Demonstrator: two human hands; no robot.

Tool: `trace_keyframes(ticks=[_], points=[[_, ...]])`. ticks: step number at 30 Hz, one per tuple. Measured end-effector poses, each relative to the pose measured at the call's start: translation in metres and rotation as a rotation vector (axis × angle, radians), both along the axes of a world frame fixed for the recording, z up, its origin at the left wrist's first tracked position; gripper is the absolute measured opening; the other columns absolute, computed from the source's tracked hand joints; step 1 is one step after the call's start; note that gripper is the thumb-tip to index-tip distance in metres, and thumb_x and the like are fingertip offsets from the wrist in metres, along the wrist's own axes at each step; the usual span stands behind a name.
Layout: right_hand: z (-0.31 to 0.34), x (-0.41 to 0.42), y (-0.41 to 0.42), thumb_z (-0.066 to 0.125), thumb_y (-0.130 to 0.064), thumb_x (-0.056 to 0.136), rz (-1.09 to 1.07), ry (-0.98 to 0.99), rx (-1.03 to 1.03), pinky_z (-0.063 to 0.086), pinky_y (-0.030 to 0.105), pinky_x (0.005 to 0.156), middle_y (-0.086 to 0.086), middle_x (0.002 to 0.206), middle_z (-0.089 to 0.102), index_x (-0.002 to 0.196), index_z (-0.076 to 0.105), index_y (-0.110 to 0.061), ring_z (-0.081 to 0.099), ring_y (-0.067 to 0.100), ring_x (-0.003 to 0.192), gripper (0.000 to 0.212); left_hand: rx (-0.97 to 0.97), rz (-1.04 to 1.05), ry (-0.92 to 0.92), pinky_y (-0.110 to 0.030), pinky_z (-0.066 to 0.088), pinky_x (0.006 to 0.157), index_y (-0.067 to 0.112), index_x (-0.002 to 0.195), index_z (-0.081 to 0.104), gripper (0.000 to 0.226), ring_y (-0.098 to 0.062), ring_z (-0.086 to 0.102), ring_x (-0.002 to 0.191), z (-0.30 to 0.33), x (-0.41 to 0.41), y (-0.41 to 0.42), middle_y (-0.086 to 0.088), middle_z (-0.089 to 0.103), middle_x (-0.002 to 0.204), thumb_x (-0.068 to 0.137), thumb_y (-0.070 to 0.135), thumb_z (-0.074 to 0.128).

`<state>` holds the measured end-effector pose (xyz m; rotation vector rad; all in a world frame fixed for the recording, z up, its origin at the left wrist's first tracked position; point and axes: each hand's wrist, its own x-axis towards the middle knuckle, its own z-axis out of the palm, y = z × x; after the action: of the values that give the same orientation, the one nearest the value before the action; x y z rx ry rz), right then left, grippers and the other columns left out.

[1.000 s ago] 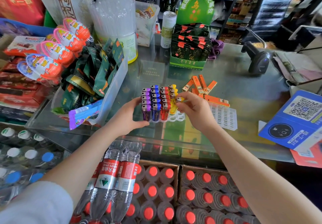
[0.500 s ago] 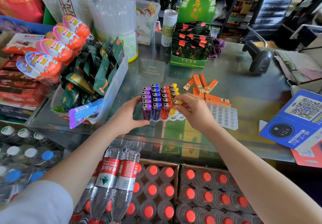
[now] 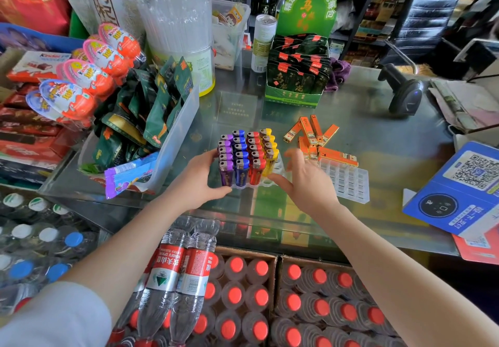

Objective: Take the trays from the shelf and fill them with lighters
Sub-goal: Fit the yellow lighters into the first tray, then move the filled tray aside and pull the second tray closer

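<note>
The left hand (image 3: pixel 197 184) grips the filled tray (image 3: pixel 275 175) on the counter (image 3: pixel 378 130), while the right hand (image 3: pixel 305 182), fingers (image 3: pixel 293 155) spread and empty, sits nearer the orange lighters (image 3: pixel 313 137) lying flat just beyond.

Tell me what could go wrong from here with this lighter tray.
1. The lighters stand upright and packed close; the right hand, open beside the yellow row, could knock some over.
2. The left hand steadies the tray from one side only, so a push may slide it on the glass counter.
</note>
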<state>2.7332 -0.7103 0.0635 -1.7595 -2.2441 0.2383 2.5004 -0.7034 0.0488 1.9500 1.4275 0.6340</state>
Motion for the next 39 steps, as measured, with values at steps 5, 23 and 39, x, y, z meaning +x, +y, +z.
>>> trace_keyframes(ticks=[5,23,39], points=[[-0.011,0.016,-0.001,0.058,-0.033,0.087,0.197,-0.137,-0.033,0.055,0.044,0.072,0.01,0.124,0.049,0.119,0.054,-0.011,0.054,0.031,0.106,0.039,-0.013,0.001,0.016,-0.03,0.043,0.088,0.029,0.106,0.051,0.044,-0.01,0.054,0.101,0.001,-0.002,0.004,0.01,0.059,0.104,0.069,0.028,0.073],[-0.002,-0.038,0.072,0.053,-0.035,0.09,-0.026,-0.114,-0.11,0.037,0.033,0.061,0.012,0.114,0.047,0.107,0.054,-0.002,0.054,0.031,0.101,0.037,0.152,0.322,0.295,-0.036,0.035,0.098,0.009,0.139,0.03,0.067,-0.026,0.042,0.122,0.037,0.001,0.031,-0.01,0.048,0.133,0.084,0.026,0.063],[-0.011,-0.074,0.18,0.058,-0.032,0.087,-0.149,-0.001,-0.071,0.047,0.04,0.078,0.013,0.12,0.049,0.113,0.054,-0.002,0.049,0.032,0.11,0.04,0.449,0.077,0.473,-0.04,0.05,0.069,0.012,0.12,0.05,0.039,-0.026,0.057,0.101,0.102,-0.013,0.073,-0.005,0.063,0.11,0.085,0.026,0.057]])
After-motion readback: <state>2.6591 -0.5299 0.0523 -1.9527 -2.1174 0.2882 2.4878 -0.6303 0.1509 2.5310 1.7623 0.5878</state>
